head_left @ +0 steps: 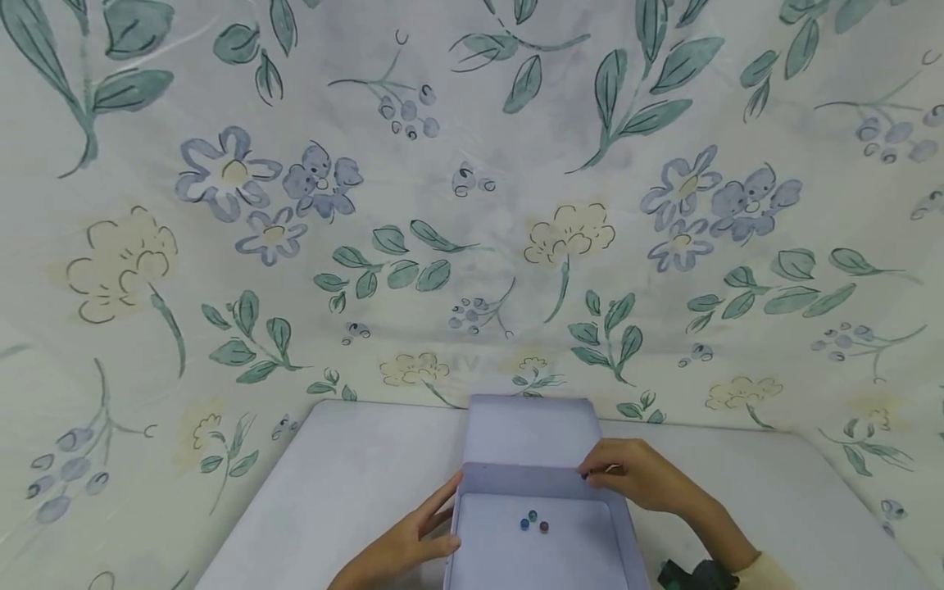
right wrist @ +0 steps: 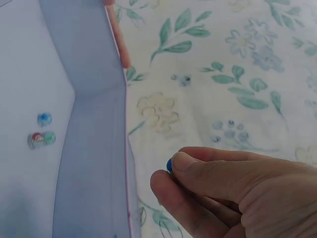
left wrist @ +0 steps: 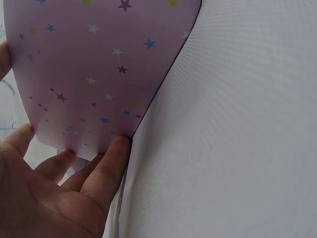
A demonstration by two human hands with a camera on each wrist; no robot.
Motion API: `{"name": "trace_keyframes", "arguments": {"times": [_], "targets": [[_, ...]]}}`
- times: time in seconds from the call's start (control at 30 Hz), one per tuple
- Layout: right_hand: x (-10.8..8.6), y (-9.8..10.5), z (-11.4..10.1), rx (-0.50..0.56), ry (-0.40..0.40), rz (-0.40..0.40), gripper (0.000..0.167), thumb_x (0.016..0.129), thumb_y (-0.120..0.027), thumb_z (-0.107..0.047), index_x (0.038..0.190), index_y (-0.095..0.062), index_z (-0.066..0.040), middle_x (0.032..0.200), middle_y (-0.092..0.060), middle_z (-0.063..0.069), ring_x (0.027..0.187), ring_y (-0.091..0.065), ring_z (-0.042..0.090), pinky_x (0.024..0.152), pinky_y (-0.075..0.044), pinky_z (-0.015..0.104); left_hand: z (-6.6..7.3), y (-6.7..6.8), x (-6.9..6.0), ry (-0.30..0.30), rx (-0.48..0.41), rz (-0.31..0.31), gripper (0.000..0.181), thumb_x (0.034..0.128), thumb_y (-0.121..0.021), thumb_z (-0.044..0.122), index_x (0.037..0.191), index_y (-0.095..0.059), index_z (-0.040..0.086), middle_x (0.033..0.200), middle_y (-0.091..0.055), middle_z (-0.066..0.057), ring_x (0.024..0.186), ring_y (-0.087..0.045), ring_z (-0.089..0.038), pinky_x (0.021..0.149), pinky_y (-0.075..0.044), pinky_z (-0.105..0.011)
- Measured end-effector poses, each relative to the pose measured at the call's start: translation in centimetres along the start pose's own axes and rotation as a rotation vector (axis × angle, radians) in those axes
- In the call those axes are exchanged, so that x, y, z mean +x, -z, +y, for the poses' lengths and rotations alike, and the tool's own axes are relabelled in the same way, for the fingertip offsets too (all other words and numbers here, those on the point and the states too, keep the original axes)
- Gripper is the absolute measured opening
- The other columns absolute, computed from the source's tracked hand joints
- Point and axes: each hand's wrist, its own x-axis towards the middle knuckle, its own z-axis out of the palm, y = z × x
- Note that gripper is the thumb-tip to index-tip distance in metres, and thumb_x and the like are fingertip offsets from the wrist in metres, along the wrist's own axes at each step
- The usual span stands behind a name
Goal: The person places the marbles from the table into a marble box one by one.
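A pale lilac box (head_left: 568, 565) stands uncovered on the table, its outer side (left wrist: 99, 59) pink with printed stars. On its floor sit three small glass marbles close together: a blue one (right wrist: 44, 118), a green one (right wrist: 49, 137) and a reddish-brown one (right wrist: 37, 137). My left hand (head_left: 406, 541) rests against the box's left side, fingers extended and fingertips touching the starred wall. Over the box's far right corner, my right hand (head_left: 642, 475) pinches a blue marble (right wrist: 169, 165) between thumb and finger; most of that marble is hidden by them.
A lilac panel (head_left: 531, 430), perhaps the lid, extends behind the box's far wall. The white table (head_left: 369, 459) reaches out on both sides. Behind it hangs a floral cloth (head_left: 501, 270). A dark strapped device (head_left: 696, 575) sits at my right wrist.
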Motion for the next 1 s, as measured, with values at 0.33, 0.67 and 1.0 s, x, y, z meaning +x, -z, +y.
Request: {"name": "trace_keyframes", "arguments": {"times": [0.33, 0.67, 1.0], "targets": [[4.1, -2.0, -1.4, -0.041, 0.021, -0.127, 0.015, 0.089, -0.072, -0.006, 0.100, -0.078, -0.013, 0.096, -0.073, -0.006, 0.086, -0.063, -0.003, 0.075, -0.057, 0.018, -0.4, 0.0, 0.2, -0.005, 0.020, 0.003, 0.081, 0.1034, -0.054, 0.031, 0.162, 0.000, 0.020, 0.167, 0.006, -0.021, 0.146, -0.013, -0.060, 0.111, -0.030, -0.072], [6.0, -4.9, -1.6, -0.082, -0.036, -0.239, 0.013, 0.087, -0.073, 0.001, 0.098, -0.077, -0.005, 0.089, -0.071, -0.003, 0.078, -0.059, -0.005, 0.071, -0.054, 0.013, -0.7, 0.2, 0.3, -0.014, 0.036, 0.007, 0.082, 0.1030, -0.055, 0.031, 0.162, 0.000, 0.019, 0.167, 0.005, -0.022, 0.146, -0.015, -0.060, 0.113, -0.030, -0.070], [6.6, -7.2, -1.0, -0.192, -0.024, -0.262, 0.013, 0.088, -0.073, -0.002, 0.098, -0.078, -0.006, 0.092, -0.074, -0.003, 0.081, -0.063, -0.004, 0.073, -0.054, 0.011, -0.5, 0.1, 0.2, 0.007, 0.021, 0.013, 0.081, 0.1029, -0.054, 0.033, 0.162, 0.000, 0.022, 0.168, 0.006, -0.019, 0.146, -0.014, -0.060, 0.110, -0.028, -0.075]]}}
